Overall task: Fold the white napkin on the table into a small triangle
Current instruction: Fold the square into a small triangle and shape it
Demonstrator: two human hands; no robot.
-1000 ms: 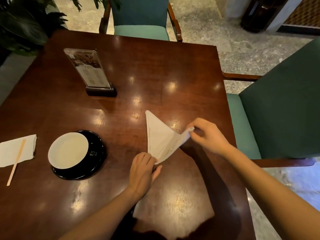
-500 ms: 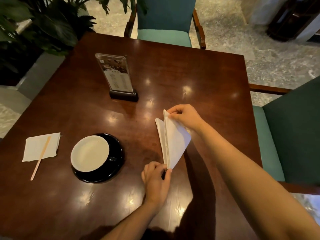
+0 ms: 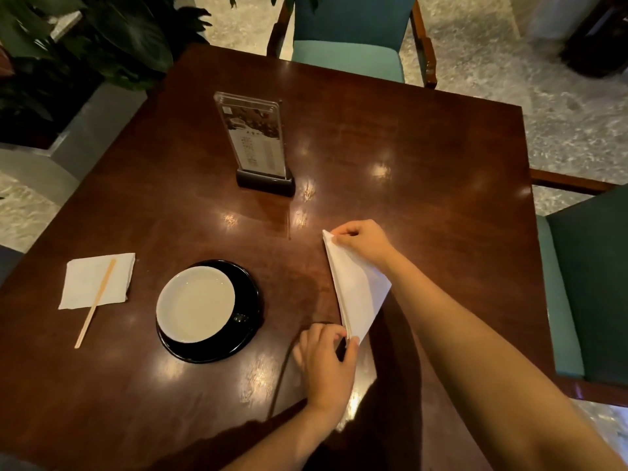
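The white napkin [image 3: 356, 290] lies on the dark wooden table [image 3: 424, 158] as a narrow folded triangle, right of centre. My right hand [image 3: 362, 241] pinches its far corner, fingers closed on the layers. My left hand [image 3: 326, 358] pinches the near tip between thumb and fingers. The long folded edge runs between the two hands. My right forearm covers part of the napkin's right side.
A white saucer on a black plate [image 3: 244, 338] sits left of the napkin. Farther left lies another white napkin [image 3: 85, 283] with a wooden stirrer [image 3: 97, 302]. A menu stand [image 3: 255, 137] is upright behind. Green chairs [image 3: 346, 28] stand at the far and right sides.
My right hand carried the napkin's right corner over to the far corner, folding the wide triangle into a narrower one. My left hand kept hold of the near tip.
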